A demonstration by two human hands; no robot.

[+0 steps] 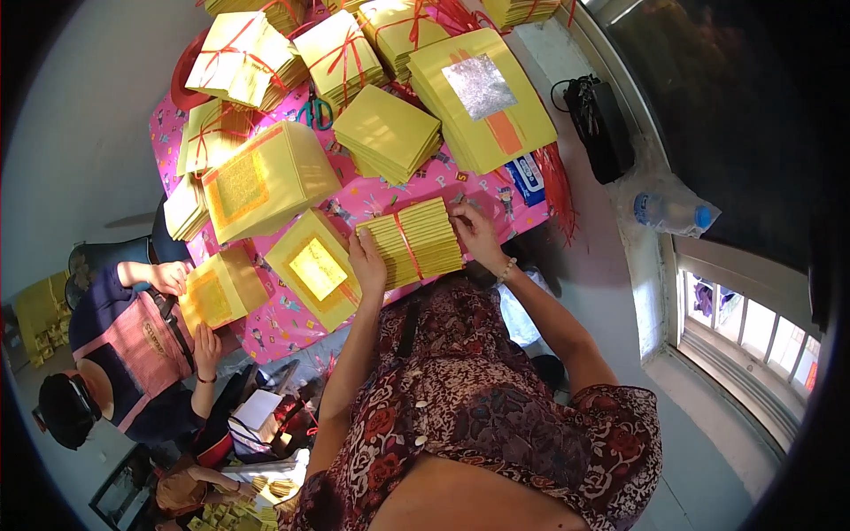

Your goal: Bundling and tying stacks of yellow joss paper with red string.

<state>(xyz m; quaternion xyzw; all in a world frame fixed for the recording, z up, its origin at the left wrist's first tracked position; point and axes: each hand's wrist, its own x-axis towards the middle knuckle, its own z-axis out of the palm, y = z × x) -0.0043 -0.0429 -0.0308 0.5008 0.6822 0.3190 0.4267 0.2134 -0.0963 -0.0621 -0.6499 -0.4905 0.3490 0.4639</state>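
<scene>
A bundle of folded yellow paper [434, 241] with a red ribbon around its middle lies at the near edge of the pink table, close to my body. My left hand [367, 263] grips its left end, fingers along the side. At the bundle's right end, my right hand [479, 235] has its fingers curled in and pinching the edge; a beaded bracelet circles that wrist. Just left of my left hand is a yellow paper stack [316, 268] with a shiny gold square on top. Beyond the bundle sits a plain yellow stack [387, 133].
Ribbon-tied yellow bundles [341, 55], a silver-square stack [478, 88], scissors [315, 112] and a blue packet [526, 180] rest on the patterned pink tablecloth [354, 202]. At left, a co-worker in a pink apron [152, 347] handles yellow paper. A bottle [673, 213] stands by the window.
</scene>
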